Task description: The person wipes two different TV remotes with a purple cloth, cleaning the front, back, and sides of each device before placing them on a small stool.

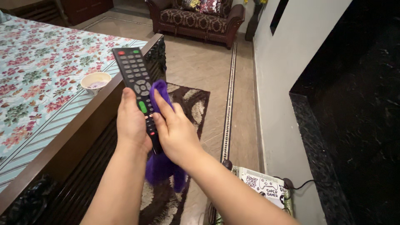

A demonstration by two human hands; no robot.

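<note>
Currently left hand [132,123] grips black remote [135,77] upright; right hand [175,131] presses purple cloth [160,93] against its right edge. Small cup [96,82] sits on bed [37,71], left of hands.

Cup [96,81] on bed [41,75] (left); sofa [196,21] behind rug [189,104].

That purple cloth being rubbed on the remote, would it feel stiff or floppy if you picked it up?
Probably floppy: the purple cloth hangs limp below the hands and bunches over the right hand's fingertip. It looks light and soft, so it should drape rather than slide off the remote.
</note>
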